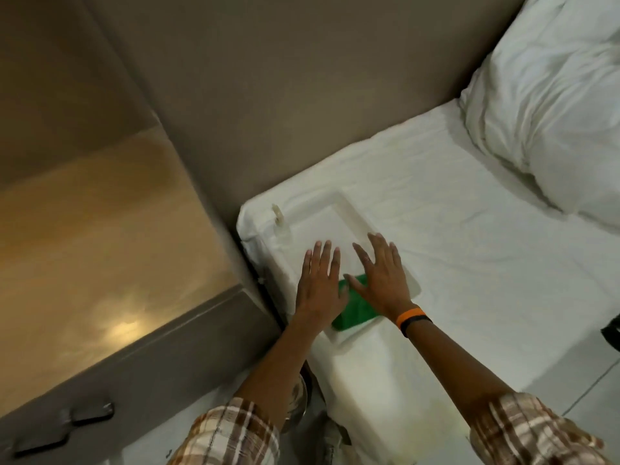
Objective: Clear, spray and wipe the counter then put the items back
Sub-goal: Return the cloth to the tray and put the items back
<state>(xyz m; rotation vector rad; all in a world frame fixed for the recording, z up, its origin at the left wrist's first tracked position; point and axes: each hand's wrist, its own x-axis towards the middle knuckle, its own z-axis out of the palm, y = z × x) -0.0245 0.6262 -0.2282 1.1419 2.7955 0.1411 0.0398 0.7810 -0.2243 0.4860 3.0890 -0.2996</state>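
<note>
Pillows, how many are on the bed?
1 pillow, at the bed's far right, by the wall. More may lie outside the picture.

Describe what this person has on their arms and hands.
Both forearms are bare, with plaid sleeves in brown, tan and white pushed up near the elbows: left sleeve, right sleeve. The right wrist wears an orange band beside a black band. The right hand appears to carry a ring; the left hand is bare.
</note>
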